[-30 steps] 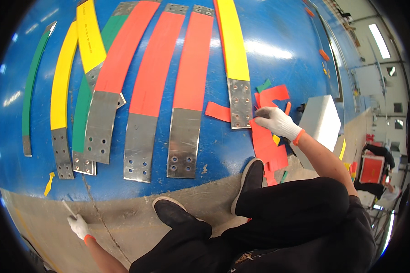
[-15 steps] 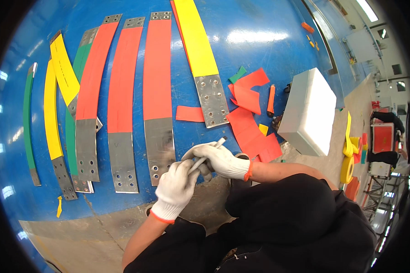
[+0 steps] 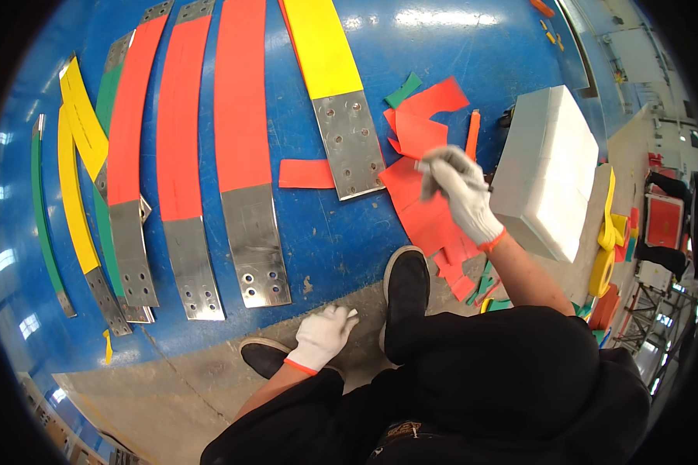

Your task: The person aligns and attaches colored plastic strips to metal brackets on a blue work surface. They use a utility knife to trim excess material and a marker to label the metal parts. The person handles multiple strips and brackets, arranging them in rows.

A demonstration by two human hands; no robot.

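I look down on a glossy blue floor (image 3: 326,244) edged with grey concrete (image 3: 155,395); a white block (image 3: 547,167) stands at the right. The left hand (image 3: 323,335), near a dark shoe (image 3: 262,358), has curled fingers; I can't tell whether they hold anything. The right hand (image 3: 459,194), half bent and blurred, hovers over red scraps (image 3: 407,203) beside the yellow strip (image 3: 329,50); its grip I can't tell either.
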